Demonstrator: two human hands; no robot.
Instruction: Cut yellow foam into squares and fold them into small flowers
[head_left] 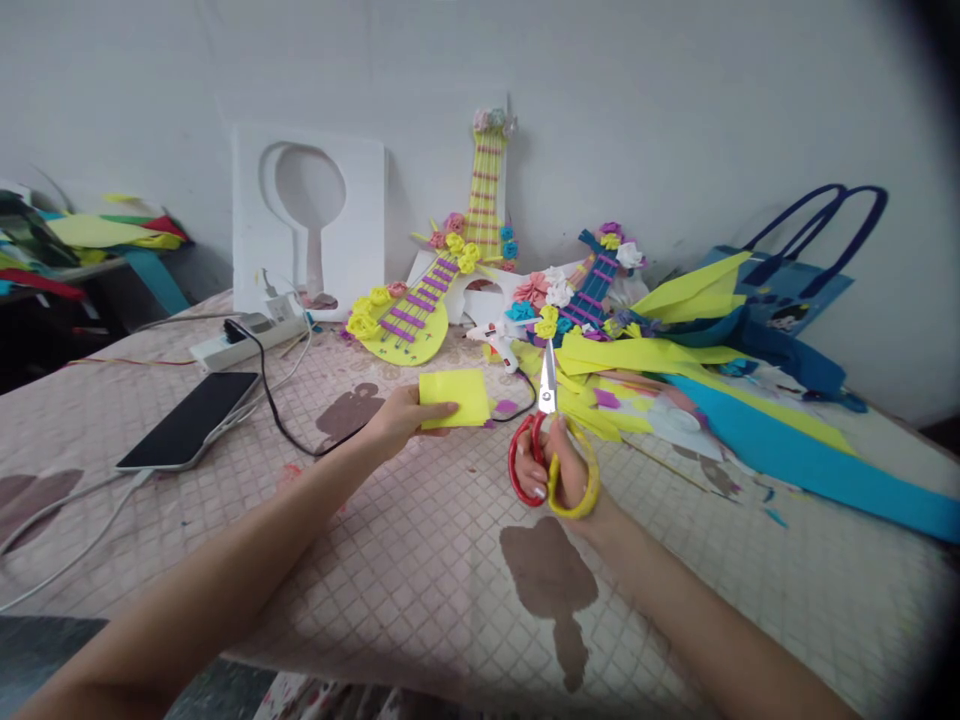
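Note:
Pinched between the thumb and fingers of my left hand (409,415) is a yellow rectangle of paper (459,396), apparently folded or stacked, held above the table. My right hand (566,468) grips scissors (549,385) by their red and yellow handles, fingers through the loops. The scissor blades look closed and point away from me, a little right of the yellow paper and apart from it. Behind the paper lies a white glue gun (495,343) with a dark cord. Yellow paper strips (600,405) lie beyond the scissors.
Guitar-shaped crafts with paper flowers, one yellow (412,330) and one blue (594,290), lean at the back. A cut-out white foam board (360,220), power strip (217,350) and tablet (187,420) are left. Blue paper (817,455) and a blue bag (806,285) lie right.

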